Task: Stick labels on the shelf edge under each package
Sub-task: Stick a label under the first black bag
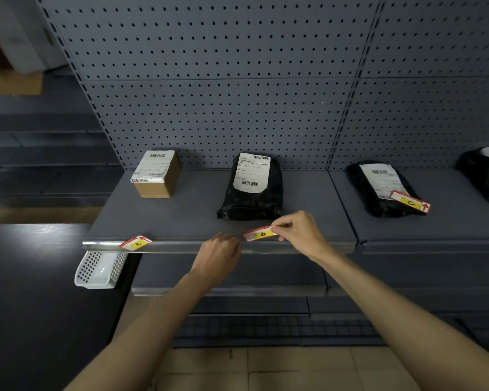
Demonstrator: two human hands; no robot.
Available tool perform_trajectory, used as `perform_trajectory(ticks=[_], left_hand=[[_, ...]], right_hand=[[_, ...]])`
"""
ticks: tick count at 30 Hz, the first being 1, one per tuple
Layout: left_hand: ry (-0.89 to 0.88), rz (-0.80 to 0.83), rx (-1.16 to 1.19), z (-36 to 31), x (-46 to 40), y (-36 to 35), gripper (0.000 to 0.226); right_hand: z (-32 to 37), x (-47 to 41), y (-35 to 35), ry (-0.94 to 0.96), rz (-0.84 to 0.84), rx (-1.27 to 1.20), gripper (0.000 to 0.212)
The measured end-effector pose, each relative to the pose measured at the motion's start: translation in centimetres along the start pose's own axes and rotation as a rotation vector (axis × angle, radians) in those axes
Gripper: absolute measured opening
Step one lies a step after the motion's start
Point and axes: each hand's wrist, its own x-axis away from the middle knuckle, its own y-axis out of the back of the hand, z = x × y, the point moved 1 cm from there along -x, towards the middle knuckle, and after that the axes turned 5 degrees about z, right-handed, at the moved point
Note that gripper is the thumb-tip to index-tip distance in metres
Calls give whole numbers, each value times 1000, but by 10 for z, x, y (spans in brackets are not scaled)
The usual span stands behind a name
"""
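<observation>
Basket (100,269): white plastic, lattice-walled, rectangular, hanging tilted below the left end of the shelf edge.
Label A (136,243): small red-bordered strip with a yellow patch and a handwritten letter, lying askew on the shelf edge (175,246), below the cardboard box.
Cardboard box (156,174): brown, squarish, a white barcode sheet across its top, standing on the flat grey shelf (187,210) near the pegboard back (223,108), which is grey metal dotted with round holes.
Left hand (216,256): loosely curled grip, fingertips at the shelf edge just left of label B; whether it touches the label I cannot tell.
Label B (259,234): same red and yellow strip, held level at the shelf edge, right below the middle package.
Middle package (251,187): crinkled glossy black plastic mailer, white shipping sheet on top.
Right hand (299,231): grip pinched tight on the right end of label B, thumb and forefinger closed over it.
Right package (378,190): black mailer of the same kind, on the next shelf bay.
Label C (410,202): lying loose on the right package's near end, not on the edge.
Far-right package (486,176): black mailer, cut off by the frame.
</observation>
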Motion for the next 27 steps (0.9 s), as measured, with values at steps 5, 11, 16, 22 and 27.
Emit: perform_trajectory(ticks=[5, 11, 16, 22, 27], left_hand=[[-6, 27, 15, -1, 3, -2, 12], [-32, 39, 17, 0, 4, -4, 17], [-2, 29, 11, -1, 4, -5, 13], [-12, 44, 20, -4, 5, -3, 17], [-3, 42, -30, -8, 1, -1, 16]], right_hand=[[-4, -2, -7, 7, 23, 14, 12], [-10, -6, -16, 18, 89, 51, 9], [-13, -9, -25, 40, 108, 106, 10], [-9, -16, -30, 103, 105, 207, 10], [-12, -18, -28, 133, 67, 245, 13]])
